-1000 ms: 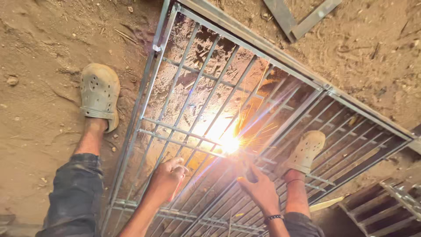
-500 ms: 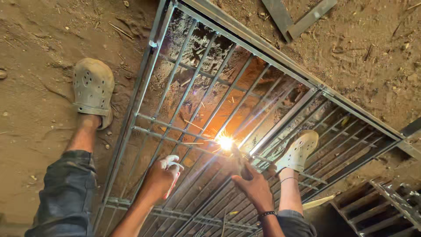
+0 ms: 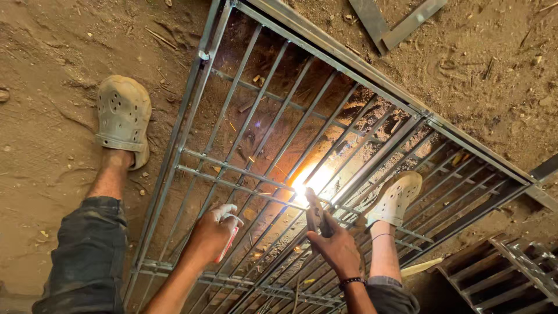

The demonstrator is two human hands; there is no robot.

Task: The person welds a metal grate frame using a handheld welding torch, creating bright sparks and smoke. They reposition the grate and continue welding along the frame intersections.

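The right hand (image 3: 337,249) is wrapping its fingers tight around a dark electrode holder (image 3: 315,214), pressed together on the handle, and the holder is pointing up and away from the wrist toward the bright welding arc (image 3: 300,187). That arc is burning right on the metal grille (image 3: 192,110), at the spot where a slanted bar is meeting the lower of two cross rails. So from the grip, the work point is lying just beyond the holder's tip, up and slightly to the left, very close.

The holder's long axis is running nearly in line with the slanted bars of the grille, not across them.

The left hand (image 3: 212,232) is sitting to the left of the arc, closed around a small pale object with a red edge (image 3: 228,232); what it is, I cannot tell. It is hovering over the grille below the cross rails, near the arc but clearly farther off than the right hand.

Moving outward from the arc: the right foot in a pale clog (image 3: 396,197) is standing on the grille just to the right of it, and the left foot in a matching clog (image 3: 123,116) is planted well to the left, off the grille's edge on the dirt ground (image 3: 52,52). Up past the grille's far rail, loose metal strips (image 3: 395,26) are lying on the dirt. Another barred frame (image 3: 500,273) is showing low to the right of the arc.
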